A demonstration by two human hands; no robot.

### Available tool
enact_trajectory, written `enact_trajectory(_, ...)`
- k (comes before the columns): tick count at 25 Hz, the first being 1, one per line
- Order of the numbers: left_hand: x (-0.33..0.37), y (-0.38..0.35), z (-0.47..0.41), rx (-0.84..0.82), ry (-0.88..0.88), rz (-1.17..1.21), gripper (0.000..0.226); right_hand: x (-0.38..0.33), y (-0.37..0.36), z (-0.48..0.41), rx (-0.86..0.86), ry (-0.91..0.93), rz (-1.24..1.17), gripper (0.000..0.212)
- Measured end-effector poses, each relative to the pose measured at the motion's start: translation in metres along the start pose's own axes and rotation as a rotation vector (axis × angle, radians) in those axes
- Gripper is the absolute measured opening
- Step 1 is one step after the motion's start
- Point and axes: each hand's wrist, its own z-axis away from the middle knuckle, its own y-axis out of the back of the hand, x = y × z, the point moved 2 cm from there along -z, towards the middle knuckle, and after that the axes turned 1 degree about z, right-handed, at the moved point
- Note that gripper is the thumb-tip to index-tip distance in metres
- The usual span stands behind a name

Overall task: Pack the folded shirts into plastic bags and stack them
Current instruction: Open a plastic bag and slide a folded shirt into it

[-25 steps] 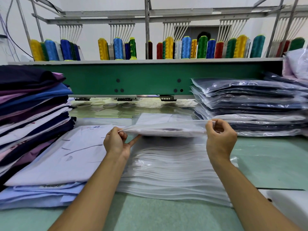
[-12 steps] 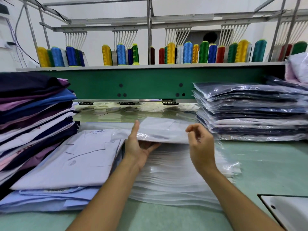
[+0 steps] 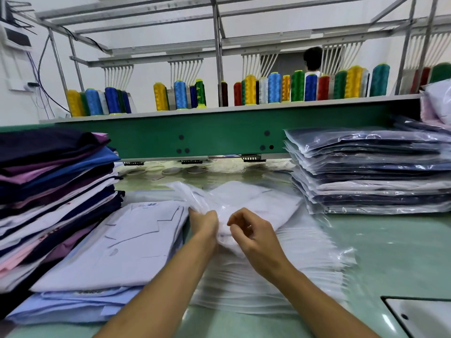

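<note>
Plastic bag (image 3: 244, 203) lies directly beyond the fingertips, resting on the stack of empty bags (image 3: 305, 264). Its near corner is gathered between the two hands and its long axis runs away from them, up and to the right. It looks opaque white rather than clear, so it probably already holds a folded shirt, though the blurred film keeps that from being certain.

The left hand (image 3: 205, 224) has its fingers clenched round a bunch of loose film at the bag's near left edge, and a crumpled flap rises just beyond those knuckles. The right hand (image 3: 256, 237) sits just right of the left, over the same corner, with fingers curled and thumb close to the forefinger. I cannot tell whether it actually pinches the film.

Judging by this, the step in hand is working the bag's open end, either closing it or settling the contents. The stack of packed shirts (image 3: 366, 181) stands well beyond and to the right of the right fingers. The bag's far end already points that way, and the right hand is the nearer one to carry it there. The next unpacked shirt (image 3: 117, 245) lies just left of the left fingers, its long side running alongside that forearm.
</note>
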Motion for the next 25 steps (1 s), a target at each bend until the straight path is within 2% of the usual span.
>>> enact_trajectory(4,0.029,0.003,-0.018,-0.023,-0.011,0.012,0.05,0.008,0.013,-0.01,0.205,-0.069,0.116,0.014)
enact_trajectory(8,0.071,0.006,-0.025,-0.1,-0.035,-0.008,0.041,0.027,0.034,-0.027,0.365,-0.281,0.2,0.012)
enact_trajectory(10,0.097,0.005,-0.025,-0.138,-0.079,-0.023,0.035,0.041,0.047,-0.042,0.316,-0.472,0.211,0.017)
enact_trajectory(12,0.12,0.002,-0.022,-0.209,-0.133,-0.013,0.038,0.052,0.056,-0.057,0.205,-0.633,0.181,0.033)
enact_trajectory(16,0.154,-0.004,-0.021,-0.301,-0.22,0.014,0.037,0.063,0.065,-0.078,0.003,-0.723,0.116,0.048)
enact_trajectory(21,0.178,-0.005,-0.025,-0.362,-0.285,0.002,0.037,0.061,0.066,-0.087,-0.097,-0.851,-0.356,0.057)
enact_trajectory(23,0.18,-0.002,-0.029,-0.36,-0.282,0.0,0.037,0.054,0.065,-0.087,-0.071,-0.856,-0.449,0.055)
enact_trajectory(25,0.176,0.003,-0.036,-0.346,-0.266,0.022,0.033,0.051,0.066,-0.091,0.054,-0.823,-0.39,0.05)
